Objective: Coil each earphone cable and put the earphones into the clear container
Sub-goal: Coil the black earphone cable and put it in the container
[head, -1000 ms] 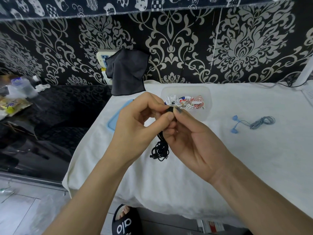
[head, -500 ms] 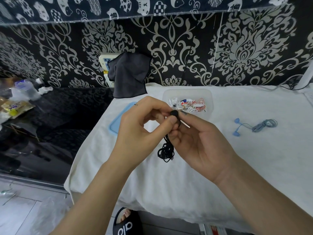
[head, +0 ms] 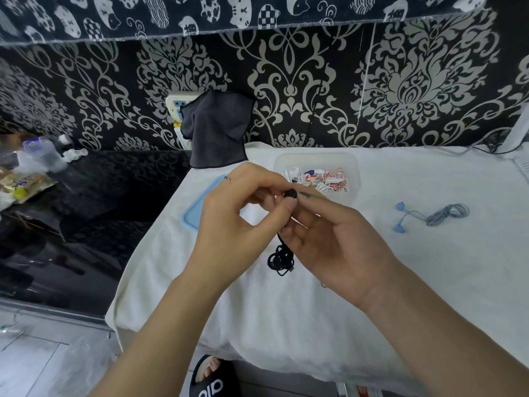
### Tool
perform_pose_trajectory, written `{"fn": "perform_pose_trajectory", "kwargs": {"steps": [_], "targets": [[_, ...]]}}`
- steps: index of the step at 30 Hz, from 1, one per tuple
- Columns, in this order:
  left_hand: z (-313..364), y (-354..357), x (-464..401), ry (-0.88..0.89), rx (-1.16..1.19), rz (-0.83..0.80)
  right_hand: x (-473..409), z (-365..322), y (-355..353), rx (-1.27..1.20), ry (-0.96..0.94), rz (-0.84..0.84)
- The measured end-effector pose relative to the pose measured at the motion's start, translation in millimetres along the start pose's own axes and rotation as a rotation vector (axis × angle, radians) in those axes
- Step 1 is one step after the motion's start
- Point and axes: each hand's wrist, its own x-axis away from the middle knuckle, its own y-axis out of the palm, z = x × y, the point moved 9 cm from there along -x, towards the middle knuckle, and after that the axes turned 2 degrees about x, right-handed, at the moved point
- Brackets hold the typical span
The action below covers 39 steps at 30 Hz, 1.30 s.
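Barely shifted since half a second ago: both hands at the same spot above the white towel (head: 429, 267). Left hand (head: 229, 224) and right hand (head: 329, 239), fingers curled, pinching black earphones (head: 290, 194) at the bud end; thin matte cable dangling in a loose tangled clump, unfinished. Probably mid-coil; next, neater loops, then into the clear container (head: 352, 193) just behind, already holding glossy white and red earphones. Blue earphones (head: 429, 217) waiting, well right.

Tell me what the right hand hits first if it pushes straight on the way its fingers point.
The right hand points up-left toward the left hand, so it would likely press into those fingertips around the black earphones; depth is unclear.
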Motion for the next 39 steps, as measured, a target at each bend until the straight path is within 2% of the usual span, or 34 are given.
{"fn": "perform_pose_trajectory", "kwargs": {"steps": [8,10,13,17,19,21,28,34,39], "targets": [[-7.2,0.2,-1.2,-0.012,-0.069,-0.042,-4.8,-11.3,-7.2,0.131,-0.071,0.033],[-18.6,-4.9,-1.4,-0.122,-0.052,-0.046,-7.1,-11.1,-10.2,0.161,-0.06,0.054],[-61.2,-16.8,5.0,-0.436,-0.028,-0.045,-12.0,-11.5,-16.6,0.258,-0.028,0.099],[-100.4,3.7,28.4,-0.707,0.07,-0.292,-21.0,-10.4,-21.0,0.219,0.027,0.13],[-97.3,26.2,36.5,-0.731,0.164,-0.452,-24.6,-9.6,-23.2,0.187,0.042,0.143],[-89.8,40.8,37.8,-0.707,0.172,-0.539,-26.5,-8.9,-24.9,0.168,0.052,0.138],[-86.3,27.4,20.8,-0.597,0.123,-0.357,-30.0,-9.3,-29.5,0.149,0.067,0.138],[-92.1,22.1,28.3,-0.742,0.176,-0.309,-32.2,-13.1,-38.3,0.039,0.055,0.182],[-91.4,41.3,37.2,-0.832,0.318,-0.358,-32.3,-11.6,-35.9,-0.027,0.069,0.156]]}}
